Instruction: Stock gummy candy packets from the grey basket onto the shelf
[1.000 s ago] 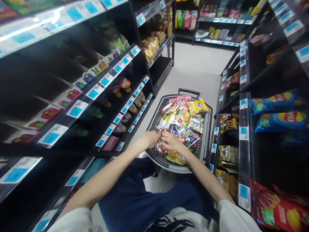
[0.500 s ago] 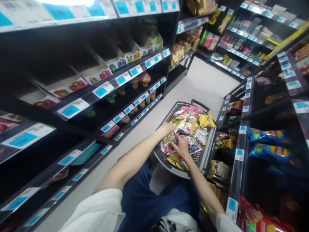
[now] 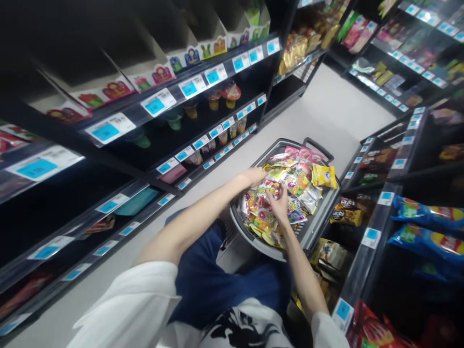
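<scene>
A grey shopping basket (image 3: pixel 241 232) stands on the floor in front of my knees, heaped with colourful candy bags. My left hand (image 3: pixel 254 177) is closed at the left side of the pile, fingertips partly hidden, at the upper edge of a red and white candy bag (image 3: pixel 267 187). From the near side my right hand (image 3: pixel 279 203) pinches the same bag's right end. Just below lies an orange candy bag (image 3: pixel 265 221). Toward the right of the pile are a silvery bag (image 3: pixel 311 198) and a yellow packet (image 3: pixel 324 176).
Dark shelves with blue and white price tags (image 3: pixel 158 102) run along my left, holding cardboard trays and jelly cups (image 3: pixel 231 95). Close on the right, another shelf holds blue snack bags (image 3: pixel 416 237) and brown packets (image 3: pixel 331 254). The basket's black handle (image 3: pixel 319 147) points down the aisle.
The red and white candy bag has shifted up the pile, away from me, with both hands, uncovering the orange bag. My right hand's spread fingers have closed. The view has tilted down.
</scene>
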Available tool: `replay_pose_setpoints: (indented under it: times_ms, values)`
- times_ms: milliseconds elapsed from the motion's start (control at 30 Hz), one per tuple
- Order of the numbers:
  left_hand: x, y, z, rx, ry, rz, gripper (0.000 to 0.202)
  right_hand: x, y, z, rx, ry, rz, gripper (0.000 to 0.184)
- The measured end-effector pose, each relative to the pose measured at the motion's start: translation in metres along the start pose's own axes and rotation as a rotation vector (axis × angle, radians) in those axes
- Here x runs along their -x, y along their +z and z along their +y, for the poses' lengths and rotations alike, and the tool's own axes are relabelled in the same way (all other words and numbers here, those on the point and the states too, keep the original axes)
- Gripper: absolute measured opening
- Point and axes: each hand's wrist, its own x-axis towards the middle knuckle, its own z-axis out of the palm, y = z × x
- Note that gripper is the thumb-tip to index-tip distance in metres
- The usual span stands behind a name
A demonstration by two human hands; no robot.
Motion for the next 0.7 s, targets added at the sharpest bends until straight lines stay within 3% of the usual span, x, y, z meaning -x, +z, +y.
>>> replay_pose_setpoints:
  times_ms: [133, 400, 700]
  values:
    - [-0.016, 0.003, -0.004, 0.025, 0.049, 0.056, 0.038, -0.009, -0.007, -0.001, -0.114, 0.083, 0.074, 0.056]
    - [-0.038, -0.004, -0.004, 0.079, 0.182, 0.072, 0.036, -0.018, -0.015, 0.004, -0.196, 0.162, 0.155, 0.067]
    - [-0.064, 0.008, -0.016, 0.108, 0.315, 0.093, 0.015, -0.015, -0.023, 0.001, 0.121, 0.069, 0.195, 0.056]
